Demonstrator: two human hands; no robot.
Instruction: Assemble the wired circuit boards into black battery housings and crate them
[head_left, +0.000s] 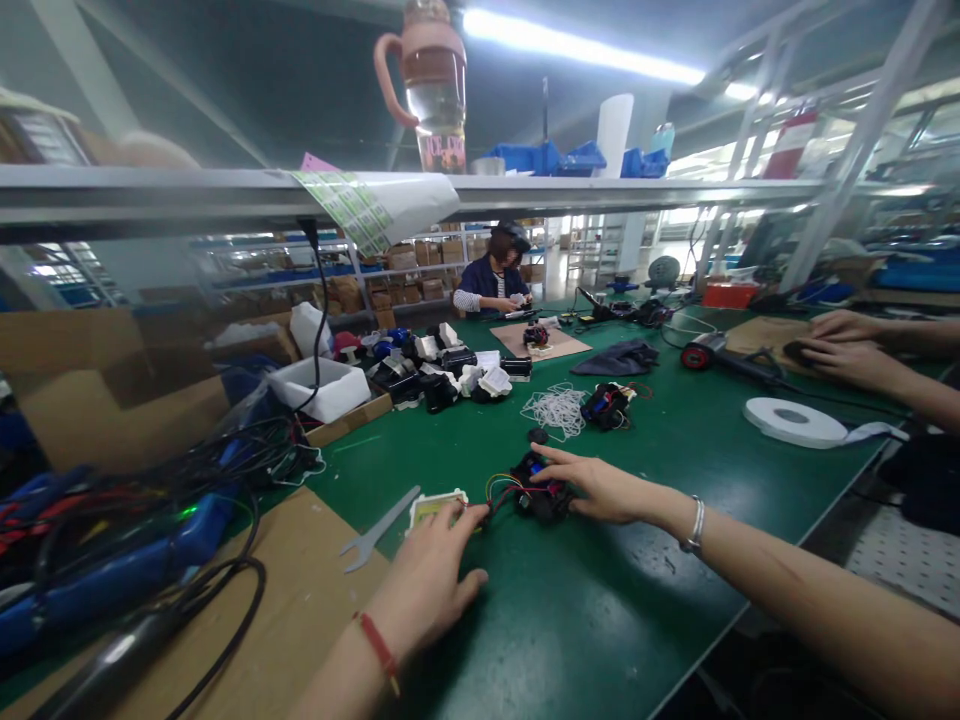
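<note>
Left hand [431,572] spread loose; whether the right hand [600,486] grips the dark wired unit [538,504] at the left's two o'clock, I cannot tell. Probably stiff: hold the body, sparing fragile wires [501,477]

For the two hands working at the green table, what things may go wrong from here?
1. Thin coloured wires curve from the dark part at the right hand toward the left hand; a sudden pull might strain them.
2. The small black piece lies loose just beyond the right fingertips and could be knocked away.
3. The wrench lies close beside the pale-framed part, so it might bump it if moved.
</note>
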